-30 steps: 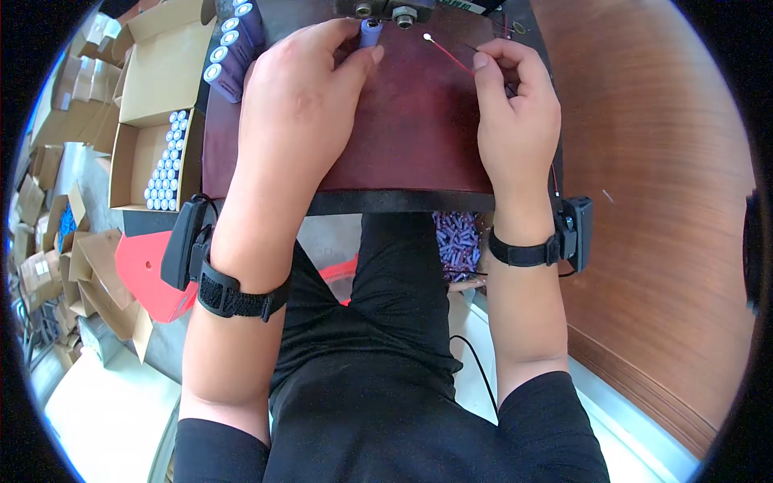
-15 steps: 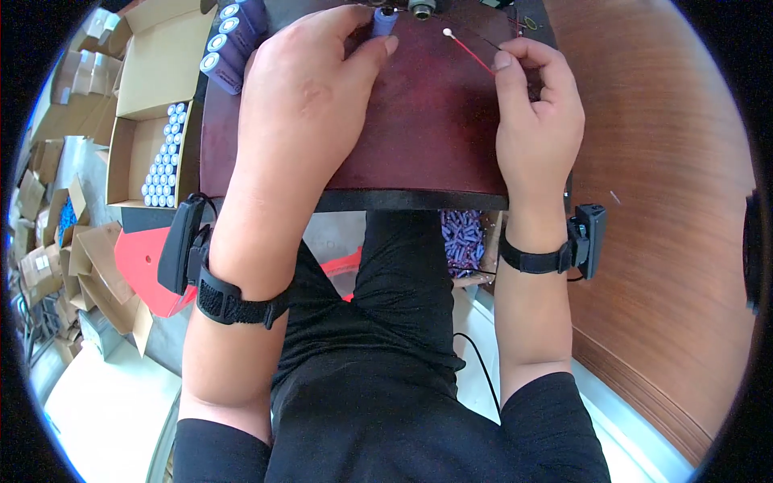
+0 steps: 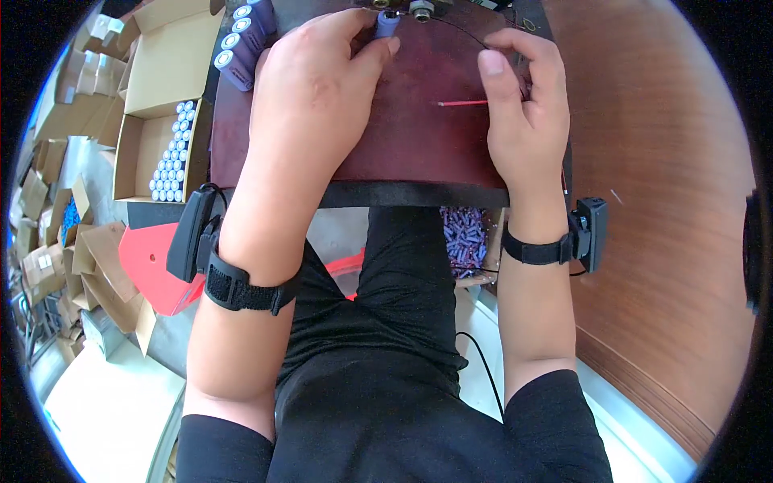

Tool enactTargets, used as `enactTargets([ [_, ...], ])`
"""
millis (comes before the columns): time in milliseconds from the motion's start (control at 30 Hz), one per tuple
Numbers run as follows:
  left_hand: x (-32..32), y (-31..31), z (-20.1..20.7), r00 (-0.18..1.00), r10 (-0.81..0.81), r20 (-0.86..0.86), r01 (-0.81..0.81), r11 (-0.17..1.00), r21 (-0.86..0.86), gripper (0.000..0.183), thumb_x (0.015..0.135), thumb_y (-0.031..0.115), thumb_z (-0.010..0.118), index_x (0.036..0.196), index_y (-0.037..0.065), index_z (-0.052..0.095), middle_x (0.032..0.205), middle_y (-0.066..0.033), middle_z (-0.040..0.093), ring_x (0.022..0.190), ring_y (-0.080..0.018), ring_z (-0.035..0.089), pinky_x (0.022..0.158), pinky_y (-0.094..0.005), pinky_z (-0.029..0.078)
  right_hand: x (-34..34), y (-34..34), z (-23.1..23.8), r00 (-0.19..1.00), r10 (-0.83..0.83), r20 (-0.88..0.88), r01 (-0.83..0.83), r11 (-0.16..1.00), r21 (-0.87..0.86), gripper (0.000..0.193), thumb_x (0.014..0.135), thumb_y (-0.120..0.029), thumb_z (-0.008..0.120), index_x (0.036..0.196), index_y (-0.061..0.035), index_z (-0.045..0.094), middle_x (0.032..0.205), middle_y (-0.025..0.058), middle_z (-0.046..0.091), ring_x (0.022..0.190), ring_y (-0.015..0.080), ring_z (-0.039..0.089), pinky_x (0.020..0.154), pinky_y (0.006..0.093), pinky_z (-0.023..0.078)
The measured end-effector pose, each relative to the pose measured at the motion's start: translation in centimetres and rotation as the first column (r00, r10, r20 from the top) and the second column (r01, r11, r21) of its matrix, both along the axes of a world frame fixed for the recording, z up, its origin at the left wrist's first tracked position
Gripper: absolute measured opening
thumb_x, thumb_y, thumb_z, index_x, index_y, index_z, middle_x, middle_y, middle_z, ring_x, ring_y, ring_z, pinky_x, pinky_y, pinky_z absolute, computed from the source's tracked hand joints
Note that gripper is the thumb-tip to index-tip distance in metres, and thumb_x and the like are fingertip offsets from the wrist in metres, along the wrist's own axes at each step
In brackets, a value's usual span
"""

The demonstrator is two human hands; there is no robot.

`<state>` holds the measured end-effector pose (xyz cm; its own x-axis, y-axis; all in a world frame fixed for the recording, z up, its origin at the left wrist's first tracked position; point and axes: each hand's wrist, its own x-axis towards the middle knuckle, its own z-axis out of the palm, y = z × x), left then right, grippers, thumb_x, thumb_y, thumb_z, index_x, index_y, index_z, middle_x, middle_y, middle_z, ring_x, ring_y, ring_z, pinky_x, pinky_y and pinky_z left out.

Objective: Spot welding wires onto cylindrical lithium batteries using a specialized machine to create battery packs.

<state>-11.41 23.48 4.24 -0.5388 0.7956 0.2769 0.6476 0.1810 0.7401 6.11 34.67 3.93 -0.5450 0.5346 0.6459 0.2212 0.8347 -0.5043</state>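
My left hand (image 3: 318, 84) is closed around a purple cylindrical battery cell (image 3: 387, 24) at the far edge of the dark red work surface (image 3: 419, 153). The cell's far end is against metal fittings (image 3: 420, 10) cut off by the top of the view. A thin black wire (image 3: 460, 28) runs from those fittings to my right hand (image 3: 527, 105), whose thumb and forefinger close on it. Out from under that hand's thumb, a red wire (image 3: 463, 103) points left over the surface. Its other end is hidden by the hand.
Several purple cells (image 3: 233, 71) stand at the surface's far left. Beside them, an open cardboard box (image 3: 129, 173) holds rows of cells. A box of small purple cylinders (image 3: 465, 241) is under the surface at right. A brown wood-grain panel (image 3: 652, 201) borders the right side.
My right hand has shifted slightly left. The red wire, earlier angled up at the fingertips, now lies lower and points left. The black wire now stretches between fittings and fingers. My left hand keeps the cell.
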Motion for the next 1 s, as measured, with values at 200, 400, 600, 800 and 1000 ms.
enactTargets([
  [200, -0.2, -0.1, -0.6, 0.999, -0.037, -0.033, 0.039, 0.998, 0.049, 0.036, 0.092, 0.031, 0.071, 0.115, 0.003, 0.072, 0.091, -0.0225, 0.071, 0.086, -0.0364, 0.070, 0.079, -0.0390, 0.053, 1.0, -0.2, 0.1, 0.982, 0.181, 0.054, -0.178, 0.983, -0.044, 0.044, 0.085, -0.033, 0.080, 0.117, -0.0097, 0.063, 0.124, 0.0167, 0.052, 0.115, 0.0349, 0.053, 0.099, 0.0405, 0.045],
  [400, 0.0, -0.3, -0.8, 0.999, -0.042, -0.030, 0.045, 0.993, 0.105, 0.030, 0.089, 0.027, 0.070, 0.102, 0.000, 0.072, 0.094, -0.0231, 0.070, 0.092, -0.0426, 0.066, 0.081, -0.0477, 0.052, 2.2, -1.0, 1.2, 0.935, 0.285, 0.209, -0.255, 0.954, -0.160, 0.025, 0.084, -0.028, 0.080, 0.103, -0.0121, 0.073, 0.140, 0.0099, 0.047, 0.095, 0.0190, 0.051, 0.088, 0.0329, 0.045],
  [600, 0.6, -2.1, -0.1, 0.985, -0.107, 0.139, 0.098, 0.993, 0.069, 0.032, 0.093, 0.023, 0.070, 0.115, -0.001, 0.068, 0.093, -0.0159, 0.072, 0.087, -0.0281, 0.067, 0.081, -0.0363, 0.052, 3.1, -1.0, 1.4, 0.907, 0.254, 0.335, -0.250, 0.967, -0.057, 0.018, 0.090, -0.012, 0.072, 0.106, -0.0076, 0.074, 0.130, 0.0117, 0.062, 0.104, 0.0247, 0.056, 0.095, 0.0375, 0.046],
  [800, 1.0, -3.9, 1.6, 0.845, -0.211, 0.492, 0.211, 0.976, 0.056, 0.036, 0.098, 0.012, 0.067, 0.130, -0.002, 0.061, 0.103, -0.0060, 0.071, 0.093, -0.0119, 0.063, 0.086, -0.0247, 0.049, 2.6, -1.4, 1.4, 0.979, 0.173, 0.109, -0.180, 0.982, 0.059, 0.026, 0.100, -0.014, 0.062, 0.123, -0.0042, 0.072, 0.112, 0.0114, 0.068, 0.095, 0.0201, 0.060, 0.088, 0.0320, 0.048],
  [1000, 1.0, -3.8, 1.4, 0.687, -0.360, 0.631, 0.228, 0.932, 0.283, 0.035, 0.094, 0.002, 0.065, 0.129, -0.001, 0.063, 0.098, 0.0004, 0.065, 0.088, -0.0085, 0.058, 0.079, -0.0223, 0.046, 1.0, -3.1, 2.5, 0.989, 0.104, -0.103, -0.142, 0.850, -0.508, 0.021, 0.104, -0.014, 0.061, 0.117, -0.0009, 0.070, 0.085, 0.0027, 0.063, 0.077, 0.0094, 0.058, 0.070, 0.0203, 0.045],
])
